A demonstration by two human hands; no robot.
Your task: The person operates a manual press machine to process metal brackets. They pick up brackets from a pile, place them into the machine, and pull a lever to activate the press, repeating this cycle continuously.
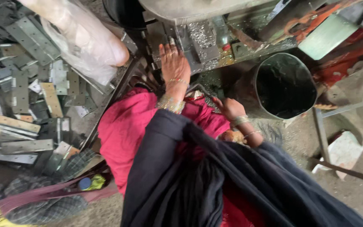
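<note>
Flat and open, left hand [174, 63] on grey metal press bed [198, 46]; right hand [230, 108], grip unclear, near black round metal bucket [284, 86].
Better to keep fingers away from shiny swarf and under-press area, moving slowly.

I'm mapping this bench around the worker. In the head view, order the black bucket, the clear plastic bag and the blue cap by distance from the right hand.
From the right hand:
1. Black bucket, just to its right.
2. Clear plastic bag, upper left, past the left hand.
3. Blue cap, lower left on the floor.
</note>
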